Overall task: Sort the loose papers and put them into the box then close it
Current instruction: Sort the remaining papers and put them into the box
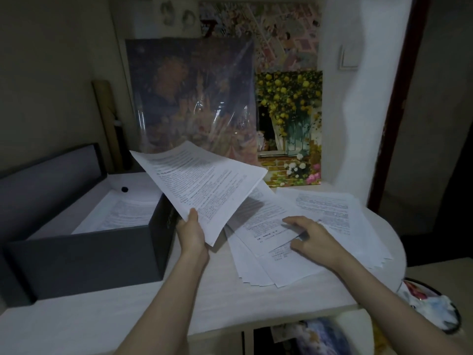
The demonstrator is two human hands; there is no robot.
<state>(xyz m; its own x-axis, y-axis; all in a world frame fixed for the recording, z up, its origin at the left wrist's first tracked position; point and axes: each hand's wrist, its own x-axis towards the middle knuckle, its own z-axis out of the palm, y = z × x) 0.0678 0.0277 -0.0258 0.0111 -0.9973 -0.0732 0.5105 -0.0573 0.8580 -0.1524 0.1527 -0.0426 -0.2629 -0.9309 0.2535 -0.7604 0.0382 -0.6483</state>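
My left hand [192,233] grips a thin stack of printed sheets [199,181] by its near corner, lifted and tilted above the box's right edge. The dark grey box [87,254] stands open on the left of the table, its lid [48,175] upright behind it, with some printed papers [122,213] lying inside on the white lining. My right hand [311,238] rests on a fanned pile of loose papers [271,254] on the table, thumb and fingers pinching the top sheet. More loose sheets [332,208] lie further right.
Painted canvases [289,124] and a plastic-wrapped picture [194,98] lean against the wall behind the table. A cardboard tube [107,124] stands behind the box. The pale table [128,316] ends close to me; a patterned object [432,308] lies off its right corner.
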